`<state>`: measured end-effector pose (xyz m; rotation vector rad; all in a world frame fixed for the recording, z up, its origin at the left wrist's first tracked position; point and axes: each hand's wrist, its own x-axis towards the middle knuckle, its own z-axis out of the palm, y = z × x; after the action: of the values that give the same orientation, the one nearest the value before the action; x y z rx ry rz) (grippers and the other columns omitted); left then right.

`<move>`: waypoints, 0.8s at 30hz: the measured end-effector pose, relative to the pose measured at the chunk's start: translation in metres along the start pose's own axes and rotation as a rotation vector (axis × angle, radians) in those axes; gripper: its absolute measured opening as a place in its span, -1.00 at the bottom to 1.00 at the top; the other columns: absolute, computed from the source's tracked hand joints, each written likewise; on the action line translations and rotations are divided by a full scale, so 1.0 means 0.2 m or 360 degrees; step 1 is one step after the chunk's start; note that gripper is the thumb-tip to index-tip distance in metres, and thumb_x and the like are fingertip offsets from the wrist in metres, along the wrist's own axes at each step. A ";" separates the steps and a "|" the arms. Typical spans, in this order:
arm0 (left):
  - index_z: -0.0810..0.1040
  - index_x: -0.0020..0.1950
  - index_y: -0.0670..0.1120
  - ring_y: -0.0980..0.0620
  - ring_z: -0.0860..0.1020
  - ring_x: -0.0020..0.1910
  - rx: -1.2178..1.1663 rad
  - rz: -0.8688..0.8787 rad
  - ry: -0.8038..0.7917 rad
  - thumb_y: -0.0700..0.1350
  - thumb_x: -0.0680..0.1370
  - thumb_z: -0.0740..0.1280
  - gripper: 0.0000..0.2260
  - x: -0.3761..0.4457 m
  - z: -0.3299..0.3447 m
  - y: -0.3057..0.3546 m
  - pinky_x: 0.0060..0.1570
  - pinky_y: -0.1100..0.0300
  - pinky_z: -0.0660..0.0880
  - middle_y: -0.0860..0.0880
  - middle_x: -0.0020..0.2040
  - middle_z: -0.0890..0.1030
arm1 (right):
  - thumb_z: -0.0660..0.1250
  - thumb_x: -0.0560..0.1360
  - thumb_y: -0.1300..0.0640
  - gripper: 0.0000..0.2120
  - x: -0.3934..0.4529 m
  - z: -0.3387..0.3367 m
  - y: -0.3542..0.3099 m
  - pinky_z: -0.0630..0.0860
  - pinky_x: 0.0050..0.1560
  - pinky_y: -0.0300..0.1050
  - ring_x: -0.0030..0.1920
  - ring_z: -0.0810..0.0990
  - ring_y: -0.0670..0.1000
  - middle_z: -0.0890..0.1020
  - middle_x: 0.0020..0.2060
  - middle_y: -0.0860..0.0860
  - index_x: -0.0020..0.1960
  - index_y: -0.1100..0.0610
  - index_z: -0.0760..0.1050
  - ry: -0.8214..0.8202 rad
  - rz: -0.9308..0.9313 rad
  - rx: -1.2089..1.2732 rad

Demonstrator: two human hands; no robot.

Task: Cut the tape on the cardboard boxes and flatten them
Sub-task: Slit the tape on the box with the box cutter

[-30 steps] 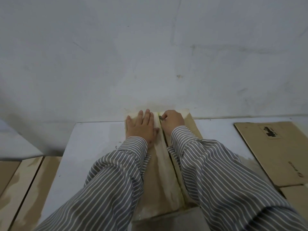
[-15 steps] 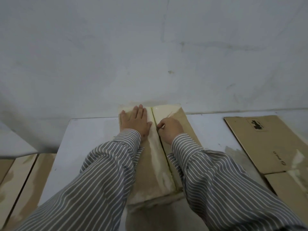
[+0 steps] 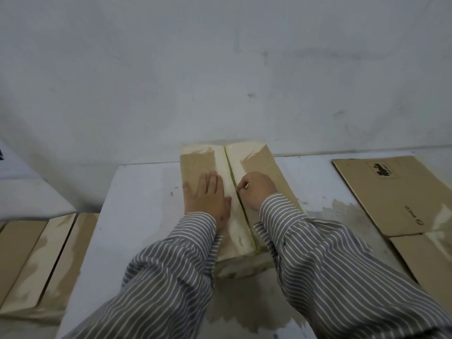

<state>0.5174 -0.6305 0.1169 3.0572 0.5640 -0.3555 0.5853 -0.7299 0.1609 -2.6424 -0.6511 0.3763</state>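
- Two arms in striped sleeves [image 3: 171,272] reach out from the near edge over a white table [image 3: 137,216].
- A taped box [image 3: 195,165] lies on the table in front of the person. Its long side runs from near to far, away from the body.
- A strip of tape [image 3: 236,228] runs down the middle of the box top, with a thin slit along it.
- The left hand [image 3: 208,194] lies flat on the box, just left of the slit, with its fingers straight, pressing down.
- The right hand [image 3: 256,190] sits just right of the slit. Its fingers are curled and pinch something small right at the slit. It is too small to tell what it is.
- The slit stretches from the right hand toward the body, so I think the next cut should pull back along it. The right hand is the nearer one to it.
- Flat cardboard [image 3: 396,192] lies further right on the table. More boxes [image 3: 36,260] sit low on the left.
- A pale wall [image 3: 220,69] stands behind the table.
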 end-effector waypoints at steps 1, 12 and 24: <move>-0.21 0.56 -0.11 -0.05 -0.20 0.54 0.0012 -0.0002 0.0002 0.11 0.65 -0.16 -0.44 0.00 0.00 0.00 0.40 -0.29 -0.16 -0.05 0.57 -0.21 | 0.23 0.54 0.23 -0.81 -0.03 0.00 0.01 0.42 0.12 -0.15 0.13 0.53 0.07 0.57 0.13 0.06 0.04 0.19 0.60 -0.0015 -0.0004 0.0012; -0.17 0.56 -0.10 -0.04 -0.15 0.55 0.0051 -0.0024 0.0060 0.10 0.65 -0.14 -0.46 0.00 0.01 0.00 0.41 -0.28 -0.08 -0.02 0.57 -0.17 | 0.23 0.54 0.22 -0.78 -0.31 -0.02 0.13 0.45 0.02 -0.19 0.03 0.58 0.06 0.64 0.02 0.09 0.03 0.22 0.64 -0.0178 -0.0056 0.0072; -0.15 0.56 -0.10 -0.03 -0.12 0.55 0.0083 -0.0054 0.0074 0.09 0.65 -0.14 -0.47 0.00 0.02 0.00 0.40 -0.28 -0.04 -0.01 0.58 -0.14 | 0.29 0.52 0.21 -0.85 -0.50 -0.03 0.24 0.40 -0.12 -0.25 -0.18 0.50 -0.06 0.48 -0.33 -0.12 -0.02 0.20 0.63 -0.0313 -0.0134 0.0239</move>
<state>0.5159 -0.6304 0.1132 3.1166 0.6190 -0.3052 0.5208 -0.8204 0.1615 -2.4466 -0.7608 0.6404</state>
